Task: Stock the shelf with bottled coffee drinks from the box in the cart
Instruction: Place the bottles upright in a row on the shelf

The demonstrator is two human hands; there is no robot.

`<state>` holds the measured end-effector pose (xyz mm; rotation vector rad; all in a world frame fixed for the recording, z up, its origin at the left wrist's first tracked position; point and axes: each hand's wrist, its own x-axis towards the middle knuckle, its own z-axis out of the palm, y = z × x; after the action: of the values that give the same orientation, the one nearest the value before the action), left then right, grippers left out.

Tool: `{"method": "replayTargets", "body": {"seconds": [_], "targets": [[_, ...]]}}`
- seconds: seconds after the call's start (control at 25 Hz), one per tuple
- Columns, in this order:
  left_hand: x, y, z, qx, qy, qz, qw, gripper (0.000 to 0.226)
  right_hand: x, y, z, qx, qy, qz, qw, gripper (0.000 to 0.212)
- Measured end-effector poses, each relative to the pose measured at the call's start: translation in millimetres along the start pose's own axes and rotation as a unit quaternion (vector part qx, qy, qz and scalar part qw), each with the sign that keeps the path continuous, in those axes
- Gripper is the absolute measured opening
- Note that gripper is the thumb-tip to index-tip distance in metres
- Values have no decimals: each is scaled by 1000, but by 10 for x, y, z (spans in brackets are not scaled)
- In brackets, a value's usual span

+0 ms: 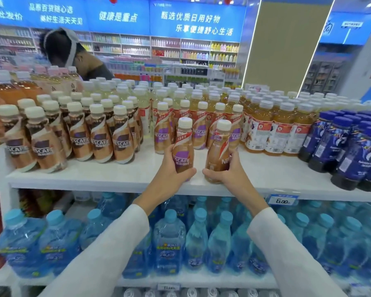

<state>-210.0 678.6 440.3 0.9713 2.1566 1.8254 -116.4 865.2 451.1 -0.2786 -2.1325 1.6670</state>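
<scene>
My left hand (pixel 169 174) grips a Nescafe coffee bottle (pixel 183 144) with a cream cap and purple-brown label. My right hand (pixel 227 170) grips a second coffee bottle (pixel 219 146) of the same kind, tilted slightly right. Both bottles are at the front of the white top shelf (pixel 116 174), their bases at or just above its surface. Right behind them stands a row of the same purple-label coffee bottles (pixel 199 127). The box and the cart are out of view.
Brown-label Nescafe bottles (pixel 73 138) fill the shelf's left; amber tea bottles (pixel 276 129) and dark blue bottles (pixel 351 151) stand at the right. Blue water bottles (pixel 169 239) pack the lower shelf. A price tag (pixel 282 200) hangs on the shelf edge. A person (pixel 73 58) stands beyond the shelf.
</scene>
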Motion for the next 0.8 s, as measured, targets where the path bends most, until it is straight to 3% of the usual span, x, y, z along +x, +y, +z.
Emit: {"method": "replayTargets", "body": {"seconds": [0.08,0.2,0.32,0.56,0.72,0.8], "targets": [[-31,-49,-99,3,3,-8,1000,89,0,8,-129,16,-25,8,1000,84],[-40,-79,-216,13,31,-11,999,75,8,42,-271,26,-32,6,999,70],[-58,-73,-189,29,74,-5,997,69,-11,53,-226,-33,-21,-11,999,61],[-89,40,-24,34,119,-9,992,67,-72,32,-21,-88,-12,-32,996,71],[-144,99,18,47,127,-5,991,71,-137,36,-46,-26,-13,-31,999,80],[-149,116,43,55,132,-2,990,73,-144,48,-47,-15,-3,-39,999,72]]}}
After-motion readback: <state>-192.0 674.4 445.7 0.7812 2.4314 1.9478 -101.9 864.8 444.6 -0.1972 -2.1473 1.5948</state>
